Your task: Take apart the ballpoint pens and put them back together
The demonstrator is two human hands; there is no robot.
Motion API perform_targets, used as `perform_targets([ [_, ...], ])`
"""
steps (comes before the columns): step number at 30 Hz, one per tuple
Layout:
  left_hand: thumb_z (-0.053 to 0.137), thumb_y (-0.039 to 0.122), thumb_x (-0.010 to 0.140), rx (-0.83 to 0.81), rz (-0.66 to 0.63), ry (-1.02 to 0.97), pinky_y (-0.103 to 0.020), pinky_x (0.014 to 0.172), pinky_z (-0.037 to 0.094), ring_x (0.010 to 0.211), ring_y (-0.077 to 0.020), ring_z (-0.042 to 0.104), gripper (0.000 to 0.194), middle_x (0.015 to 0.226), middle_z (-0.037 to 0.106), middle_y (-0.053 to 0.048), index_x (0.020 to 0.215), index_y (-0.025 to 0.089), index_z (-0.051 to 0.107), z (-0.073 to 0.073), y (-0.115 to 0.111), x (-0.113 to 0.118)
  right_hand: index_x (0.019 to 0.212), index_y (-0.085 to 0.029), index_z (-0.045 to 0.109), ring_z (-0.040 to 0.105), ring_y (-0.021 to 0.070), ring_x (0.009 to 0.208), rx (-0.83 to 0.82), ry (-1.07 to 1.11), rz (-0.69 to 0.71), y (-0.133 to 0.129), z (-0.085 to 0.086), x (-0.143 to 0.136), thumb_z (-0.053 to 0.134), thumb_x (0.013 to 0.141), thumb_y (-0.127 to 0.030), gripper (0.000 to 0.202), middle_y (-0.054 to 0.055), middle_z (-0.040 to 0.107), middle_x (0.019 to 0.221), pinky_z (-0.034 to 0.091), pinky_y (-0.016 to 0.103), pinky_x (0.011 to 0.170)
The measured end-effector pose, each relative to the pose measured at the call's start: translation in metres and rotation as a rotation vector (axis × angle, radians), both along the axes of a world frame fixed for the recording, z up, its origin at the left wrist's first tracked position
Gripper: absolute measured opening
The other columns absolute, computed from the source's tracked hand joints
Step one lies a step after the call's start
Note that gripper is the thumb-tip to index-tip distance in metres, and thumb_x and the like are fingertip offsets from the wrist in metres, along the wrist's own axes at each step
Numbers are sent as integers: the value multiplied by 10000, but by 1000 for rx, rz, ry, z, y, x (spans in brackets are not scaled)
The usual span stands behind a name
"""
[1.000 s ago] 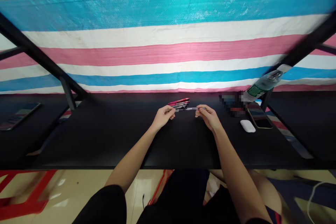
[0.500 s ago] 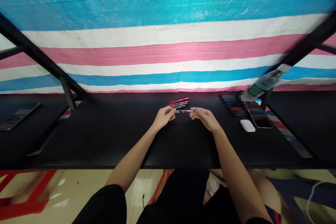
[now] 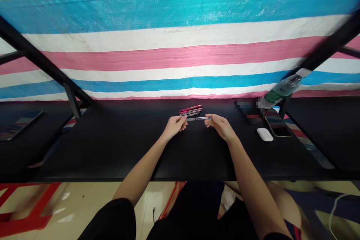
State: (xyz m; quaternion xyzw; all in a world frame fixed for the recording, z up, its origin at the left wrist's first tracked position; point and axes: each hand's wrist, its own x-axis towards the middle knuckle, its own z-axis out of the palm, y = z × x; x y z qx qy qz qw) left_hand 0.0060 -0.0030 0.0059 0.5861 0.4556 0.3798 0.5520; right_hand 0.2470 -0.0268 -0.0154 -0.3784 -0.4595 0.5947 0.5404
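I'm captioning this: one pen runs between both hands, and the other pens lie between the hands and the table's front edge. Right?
Not quite: one pen does run between the left hand and right hand, but the head view shows the other pens lying beyond the hands, toward the striped sheet.

The left hand probably hides part of the pen.

Striped sheeting rises behind the black table; glossy tiled floor and a red frame show below the table.
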Motion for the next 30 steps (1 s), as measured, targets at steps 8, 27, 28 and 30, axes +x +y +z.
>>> perform_targets([
  [8,655,506,812,23,-34,-80,-210,466,415,539,-98,550,377,666,600,-18,879,138,608,0,-1,2,1013,-209,752,661,167,739,0,25,-7,0,2,-1,720,804,-458,327,54,744,837,513,316,716],
  [27,702,427,772,65,-101,7,-212,503,421,519,-80,514,323,651,587,3,893,139,621,5,-5,1,1024,-210,739,646,174,726,11,-22,-6,-1,2,0,697,812,-491,355,58,734,838,506,338,730],
  [28,717,420,758,66,-95,-6,-212,503,422,523,-82,519,338,660,588,6,924,143,616,5,-5,1,1023,-210,740,646,173,725,12,-18,-4,-1,2,0,698,812,-489,353,57,734,837,505,337,728],
  [30,692,453,775,44,-88,-14,-212,485,412,534,-89,528,352,687,597,-9,914,138,617,5,-5,2,1020,-210,741,646,172,725,15,-16,-2,-1,2,0,700,812,-485,348,57,734,834,503,334,726],
])
